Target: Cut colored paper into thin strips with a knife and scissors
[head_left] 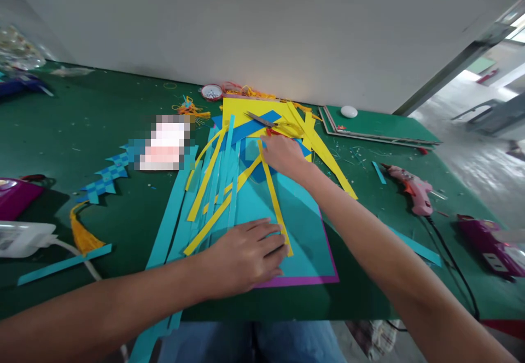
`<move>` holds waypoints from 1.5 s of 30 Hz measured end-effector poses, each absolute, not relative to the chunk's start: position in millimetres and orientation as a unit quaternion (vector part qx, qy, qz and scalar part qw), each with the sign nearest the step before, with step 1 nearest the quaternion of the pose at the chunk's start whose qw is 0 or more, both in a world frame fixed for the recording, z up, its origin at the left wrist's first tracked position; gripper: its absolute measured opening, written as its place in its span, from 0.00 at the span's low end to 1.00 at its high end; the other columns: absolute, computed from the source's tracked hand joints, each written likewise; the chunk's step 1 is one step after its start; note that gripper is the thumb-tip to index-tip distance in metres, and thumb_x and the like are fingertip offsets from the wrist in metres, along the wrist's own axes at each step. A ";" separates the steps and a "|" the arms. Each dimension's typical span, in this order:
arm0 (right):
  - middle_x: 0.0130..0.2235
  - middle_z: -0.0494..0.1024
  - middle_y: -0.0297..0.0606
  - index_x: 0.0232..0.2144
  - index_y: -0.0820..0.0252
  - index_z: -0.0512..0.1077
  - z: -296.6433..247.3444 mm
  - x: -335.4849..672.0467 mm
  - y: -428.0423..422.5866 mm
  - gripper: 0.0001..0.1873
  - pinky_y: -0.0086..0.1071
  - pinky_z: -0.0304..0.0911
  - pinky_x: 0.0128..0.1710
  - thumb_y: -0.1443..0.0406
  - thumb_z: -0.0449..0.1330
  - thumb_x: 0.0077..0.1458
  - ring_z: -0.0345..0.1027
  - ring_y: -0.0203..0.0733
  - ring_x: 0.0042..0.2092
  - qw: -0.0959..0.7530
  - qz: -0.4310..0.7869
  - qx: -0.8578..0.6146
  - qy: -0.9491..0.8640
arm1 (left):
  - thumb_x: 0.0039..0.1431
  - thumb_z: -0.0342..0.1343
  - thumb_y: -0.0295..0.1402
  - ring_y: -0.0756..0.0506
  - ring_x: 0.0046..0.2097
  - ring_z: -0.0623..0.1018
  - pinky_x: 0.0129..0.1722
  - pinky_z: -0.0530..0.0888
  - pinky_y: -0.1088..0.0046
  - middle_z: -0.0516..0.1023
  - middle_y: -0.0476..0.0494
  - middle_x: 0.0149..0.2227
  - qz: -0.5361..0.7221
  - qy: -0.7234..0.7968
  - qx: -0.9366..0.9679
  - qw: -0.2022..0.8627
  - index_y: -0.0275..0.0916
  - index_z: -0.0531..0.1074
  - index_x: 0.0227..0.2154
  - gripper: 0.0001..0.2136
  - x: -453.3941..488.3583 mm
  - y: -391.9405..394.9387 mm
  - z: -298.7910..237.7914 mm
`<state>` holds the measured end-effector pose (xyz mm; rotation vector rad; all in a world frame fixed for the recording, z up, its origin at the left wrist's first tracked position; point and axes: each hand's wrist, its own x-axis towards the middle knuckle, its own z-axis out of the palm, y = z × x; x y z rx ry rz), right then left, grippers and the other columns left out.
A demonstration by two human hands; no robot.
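Observation:
My left hand [246, 253] lies flat, fingers stretched out, on a teal paper sheet [303, 232] and presses the near end of a yellow paper strip [274, 199]. My right hand [283, 155] reaches forward to the far end of that strip, its fingers closed on it. Several yellow and teal strips [213, 188] lie fanned out to the left of the strip. Scissors [266, 122] with yellow handles rest on a yellow sheet [238, 109] just beyond my right hand.
A pink glue gun [412, 188] with a black cord lies at the right on the green table [82, 133]. A woven blue-and-teal piece [104, 180] with a yellow tassel [82, 234] lies at the left. A white charger [22, 237] and purple devices [492, 243] sit at the edges.

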<state>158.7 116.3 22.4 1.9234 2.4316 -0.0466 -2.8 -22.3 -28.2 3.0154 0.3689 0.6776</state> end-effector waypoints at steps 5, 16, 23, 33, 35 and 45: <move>0.53 0.78 0.43 0.57 0.56 0.69 48.9 214.9 65.8 0.24 0.40 0.66 0.45 0.66 0.45 0.64 0.73 0.51 0.50 -0.083 0.042 0.655 0.750 | 0.65 0.56 0.38 0.38 0.52 0.77 0.58 0.71 0.52 0.80 0.40 0.42 0.211 0.163 0.964 -0.001 0.35 0.75 0.41 0.11 -10.3 -11.4 -27.9; 0.48 0.75 0.51 0.57 0.69 0.67 -5.2 272.4 -7.3 0.24 0.46 0.64 0.53 0.61 0.50 0.64 0.68 0.54 0.51 -0.023 0.056 0.669 0.741 | 0.65 0.55 0.37 0.36 0.55 0.76 0.60 0.70 0.50 0.81 0.41 0.45 0.186 0.153 0.970 0.027 0.36 0.75 0.45 0.11 -13.6 -7.9 -26.7; 0.47 0.73 0.43 0.51 0.59 0.67 2.2 277.2 -49.6 0.18 0.37 0.68 0.39 0.67 0.55 0.58 0.72 0.44 0.40 -0.103 -0.011 0.659 0.745 | 0.67 0.53 0.30 0.36 0.53 0.78 0.57 0.73 0.48 0.82 0.40 0.44 0.203 0.158 0.966 0.038 0.36 0.77 0.42 0.09 -17.0 4.4 -24.8; 0.40 0.77 0.46 0.52 0.58 0.71 -9.8 259.2 -99.9 0.18 0.37 0.71 0.30 0.72 0.54 0.61 0.75 0.45 0.36 -0.107 0.016 0.472 0.875 | 0.66 0.53 0.30 0.38 0.57 0.76 0.59 0.74 0.55 0.81 0.41 0.47 0.192 0.162 0.966 0.053 0.35 0.75 0.45 0.09 -19.6 5.7 -26.7; 0.40 0.78 0.47 0.52 0.59 0.71 -11.4 258.0 -103.2 0.20 0.38 0.72 0.31 0.74 0.53 0.61 0.76 0.45 0.37 -0.113 0.017 0.466 0.877 | 0.66 0.54 0.29 0.39 0.57 0.76 0.59 0.74 0.56 0.81 0.42 0.47 0.193 0.162 0.967 0.049 0.36 0.75 0.46 0.09 -19.2 5.3 -25.9; 0.42 0.78 0.41 0.52 0.51 0.69 7.1 268.8 -91.9 0.18 0.31 0.73 0.30 0.60 0.59 0.60 0.74 0.40 0.37 -0.325 -0.384 0.641 0.579 | 0.67 0.52 0.29 0.37 0.55 0.78 0.54 0.78 0.55 0.81 0.41 0.46 0.211 0.157 0.964 0.028 0.34 0.75 0.45 0.09 -17.9 5.9 -25.6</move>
